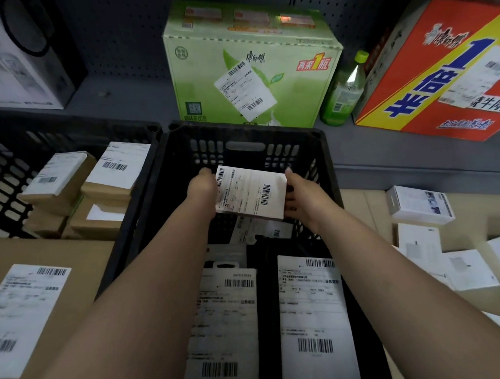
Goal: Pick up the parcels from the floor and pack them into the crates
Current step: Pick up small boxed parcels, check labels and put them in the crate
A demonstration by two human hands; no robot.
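Note:
A small white parcel (250,192) with a barcode label hangs inside the middle black crate (245,137), near its far wall. My left hand (201,188) grips its left edge and my right hand (303,196) grips its right edge. Below it, labelled parcels lie in the crate: a white one (222,325), a black one with a large label (317,321) and a flat one (258,231). A second black crate (12,161) at left holds several brown boxes (57,178). White parcels (420,205) lie on the floor at right.
A grey shelf behind the crates carries a green drinks carton (248,66), a green bottle (344,90), a red and yellow carton (449,69) and a black-and-white box (25,50). A large brown labelled box (32,294) sits at lower left.

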